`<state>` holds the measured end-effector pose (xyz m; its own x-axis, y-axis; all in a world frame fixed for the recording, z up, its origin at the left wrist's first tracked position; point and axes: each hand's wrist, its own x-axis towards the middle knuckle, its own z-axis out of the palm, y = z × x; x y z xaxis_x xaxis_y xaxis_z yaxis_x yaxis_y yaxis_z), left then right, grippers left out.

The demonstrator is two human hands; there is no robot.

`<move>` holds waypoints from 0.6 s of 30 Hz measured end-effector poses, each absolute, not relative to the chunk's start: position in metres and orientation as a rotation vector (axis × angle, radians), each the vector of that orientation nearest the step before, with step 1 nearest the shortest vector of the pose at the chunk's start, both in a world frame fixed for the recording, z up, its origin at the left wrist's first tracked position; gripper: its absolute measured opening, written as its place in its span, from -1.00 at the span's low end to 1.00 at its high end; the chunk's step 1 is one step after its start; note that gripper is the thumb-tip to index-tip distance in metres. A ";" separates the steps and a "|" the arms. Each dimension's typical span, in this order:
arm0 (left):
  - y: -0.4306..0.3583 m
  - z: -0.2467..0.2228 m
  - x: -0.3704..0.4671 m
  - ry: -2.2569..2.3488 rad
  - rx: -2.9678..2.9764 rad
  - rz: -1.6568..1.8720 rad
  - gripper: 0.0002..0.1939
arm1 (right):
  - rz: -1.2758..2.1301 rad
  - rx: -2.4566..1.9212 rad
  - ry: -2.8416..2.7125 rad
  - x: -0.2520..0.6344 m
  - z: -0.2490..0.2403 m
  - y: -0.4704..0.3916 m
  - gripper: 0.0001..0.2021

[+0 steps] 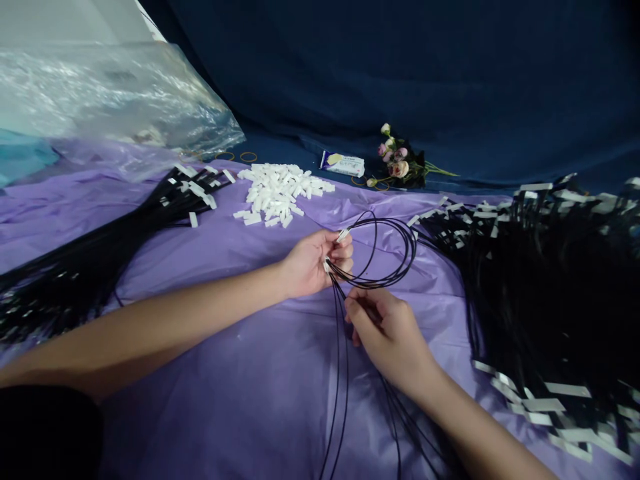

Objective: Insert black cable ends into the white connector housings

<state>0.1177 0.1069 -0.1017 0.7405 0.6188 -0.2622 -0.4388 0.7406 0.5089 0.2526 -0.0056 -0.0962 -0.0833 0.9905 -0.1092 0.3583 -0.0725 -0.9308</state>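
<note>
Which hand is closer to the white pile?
Left. In the picture, the left hand is below and right of the white pile; the right hand is farther down and right.

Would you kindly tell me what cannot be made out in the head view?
In the head view:
Right hand: some fingertips, hidden behind its own thumb.
Black strands: lower ends, cut off by the bottom edge.
Packet: print, too small to read.
Dark heap: right side, cut off by the right edge.
</note>
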 end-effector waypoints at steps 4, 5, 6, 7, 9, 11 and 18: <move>0.105 -0.099 0.119 0.476 0.445 0.594 -0.80 | 1.449 -1.467 -1.251 0.251 -0.096 -0.002 -0.75; 0.105 -0.098 0.119 0.483 0.452 0.592 -0.79 | 1.509 -1.450 -1.185 0.250 -0.095 -0.001 -0.74; 0.105 -0.098 0.120 0.489 0.458 0.591 -0.78 | 1.555 -1.433 -1.131 0.250 -0.095 0.000 -0.73; 0.104 -0.097 0.120 0.495 0.463 0.591 -0.77 | 1.594 -1.418 -1.086 0.250 -0.095 0.001 -0.73; 0.104 -0.097 0.120 0.507 0.468 0.591 -0.75 | 1.668 -1.389 -1.009 0.249 -0.094 0.002 -0.73; 0.104 -0.098 0.121 0.512 0.467 0.593 -0.74 | 1.725 -1.364 -0.953 0.250 -0.095 0.002 -0.71; 0.104 -0.101 0.121 0.524 0.441 0.593 -0.76 | 1.646 -1.312 -1.103 0.251 -0.101 0.000 -0.66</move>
<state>0.1213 0.1038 -0.1012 0.7075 0.6233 -0.3330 -0.4076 0.7448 0.5283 0.2513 0.0001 -0.1007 -0.1966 0.9209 -0.3366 -0.0385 -0.3502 -0.9359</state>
